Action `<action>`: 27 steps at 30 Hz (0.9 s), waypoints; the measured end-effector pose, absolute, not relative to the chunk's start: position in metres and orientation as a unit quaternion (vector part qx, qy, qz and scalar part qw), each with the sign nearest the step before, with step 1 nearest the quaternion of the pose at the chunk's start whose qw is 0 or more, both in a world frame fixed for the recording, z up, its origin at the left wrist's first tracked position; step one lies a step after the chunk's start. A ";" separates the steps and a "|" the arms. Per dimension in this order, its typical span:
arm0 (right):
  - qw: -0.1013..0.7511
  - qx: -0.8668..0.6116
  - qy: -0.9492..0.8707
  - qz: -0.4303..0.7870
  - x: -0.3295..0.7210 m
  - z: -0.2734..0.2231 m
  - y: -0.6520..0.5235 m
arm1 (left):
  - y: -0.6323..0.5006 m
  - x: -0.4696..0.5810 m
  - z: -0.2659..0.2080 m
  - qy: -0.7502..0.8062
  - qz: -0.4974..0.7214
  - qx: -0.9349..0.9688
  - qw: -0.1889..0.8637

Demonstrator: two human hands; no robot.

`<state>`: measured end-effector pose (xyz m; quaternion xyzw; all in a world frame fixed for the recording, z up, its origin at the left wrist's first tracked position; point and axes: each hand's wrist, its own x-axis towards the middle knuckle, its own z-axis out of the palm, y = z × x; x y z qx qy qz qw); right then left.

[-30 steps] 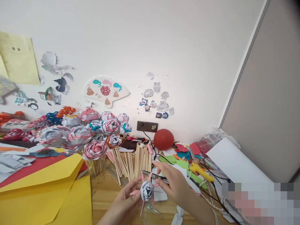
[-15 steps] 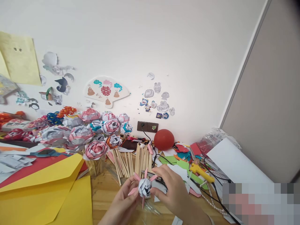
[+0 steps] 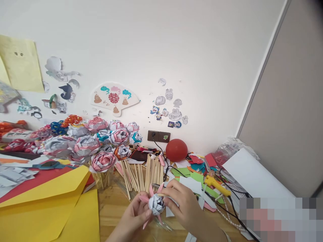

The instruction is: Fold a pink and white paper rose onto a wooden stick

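A small paper flower [image 3: 156, 204] with a white folded centre and pink outer petals is held between my two hands above the wooden table. My left hand [image 3: 136, 213] grips it from the left, thumb against the white petals. From the right, my right hand [image 3: 180, 205] pinches at the flower's upper right edge, its fingertips over a pink petal. Just beyond my hands lie rows of wooden sticks [image 3: 153, 171]. Some clear thin sticks [image 3: 165, 226] rest on the table below the flower.
Finished paper flowers [image 3: 103, 161] stand in a bunch at the left, behind yellow envelopes [image 3: 37, 208]. A red balloon [image 3: 176, 150] sits by the wall. To the right are green paper scraps [image 3: 196, 176], a yellow glue gun [image 3: 217, 185] with its cord, and a white sheet [image 3: 257, 173].
The flower has turned in my hands, so its pink petals point in different directions. My right fingers have closed in on its upper right edge from a more spread pose.
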<state>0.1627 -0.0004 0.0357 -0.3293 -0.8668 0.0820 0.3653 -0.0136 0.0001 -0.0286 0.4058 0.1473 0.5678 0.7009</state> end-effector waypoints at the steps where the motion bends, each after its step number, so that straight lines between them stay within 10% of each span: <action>1: 0.363 -0.331 -0.867 0.080 0.162 0.036 -0.001 | 0.002 -0.014 -0.030 0.140 0.567 0.415 0.697; 17: 0.346 -0.313 -0.866 -0.182 0.157 0.032 -0.005 | 0.002 -0.016 -0.023 0.214 0.563 0.462 0.651; 27: 0.337 -0.286 -0.889 -0.121 0.158 0.026 -0.004 | -0.002 -0.014 -0.020 0.224 0.555 0.450 0.663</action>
